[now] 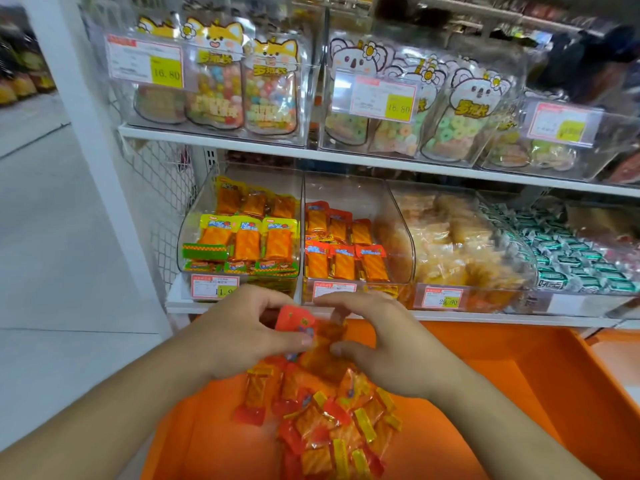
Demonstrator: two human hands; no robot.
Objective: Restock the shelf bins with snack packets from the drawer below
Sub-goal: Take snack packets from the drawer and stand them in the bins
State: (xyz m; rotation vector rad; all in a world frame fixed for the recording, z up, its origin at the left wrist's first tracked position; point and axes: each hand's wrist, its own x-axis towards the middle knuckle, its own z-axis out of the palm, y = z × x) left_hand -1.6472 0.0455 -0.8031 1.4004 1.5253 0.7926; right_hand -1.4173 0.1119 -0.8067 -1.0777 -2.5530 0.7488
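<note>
Head view: both hands [242, 332] [375, 344] pinch glossy, crinkly red-orange packets [311, 336].

- An upper white shelf [221, 142] runs from ten o'clock to three o'clock and carries clear bins of candy pouches [273, 95], each bin with a price tag [145, 62] on its front
- A lower white shelf [519, 318] runs across the middle and carries four clear angled bins side by side
- The leftmost bin [194, 223], at about eleven o'clock of centre, holds yellow-topped orange packets [247, 239]
- The next bin [388, 202] holds red-topped orange packets [343, 261]
- Toward three o'clock sit a bin of pale golden snacks [457, 244] and one of green-and-white wrapped sweets [568, 251]
- An orange drawer [502, 375] at six o'clock holds a loose heap of snack packets [332, 424] on its floor
</note>
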